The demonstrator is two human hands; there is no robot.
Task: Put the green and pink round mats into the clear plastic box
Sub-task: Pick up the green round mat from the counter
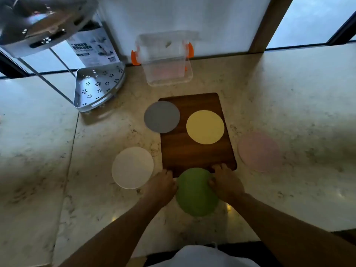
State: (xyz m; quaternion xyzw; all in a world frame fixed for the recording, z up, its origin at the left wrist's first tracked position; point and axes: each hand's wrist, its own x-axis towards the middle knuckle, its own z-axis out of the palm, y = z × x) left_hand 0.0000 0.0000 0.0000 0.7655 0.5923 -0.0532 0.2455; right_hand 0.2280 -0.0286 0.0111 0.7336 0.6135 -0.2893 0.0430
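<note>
The green round mat (194, 193) lies at the near edge of the wooden board (194, 153), partly on the counter. My left hand (162, 185) rests against its left rim and my right hand (225, 182) covers its right rim, fingers curled at the edge. Whether either hand grips the mat is unclear. The pink round mat (259, 151) lies flat on the counter to the right of the board. The clear plastic box (167, 60) with orange clips stands open at the back by the wall.
A grey mat (161, 116) overlaps the board's far left corner, a yellow mat (205, 127) lies on the board, and a white mat (132, 167) is on the counter at left. A metal corner rack (98, 87) and a printed carton (92, 47) stand at back left.
</note>
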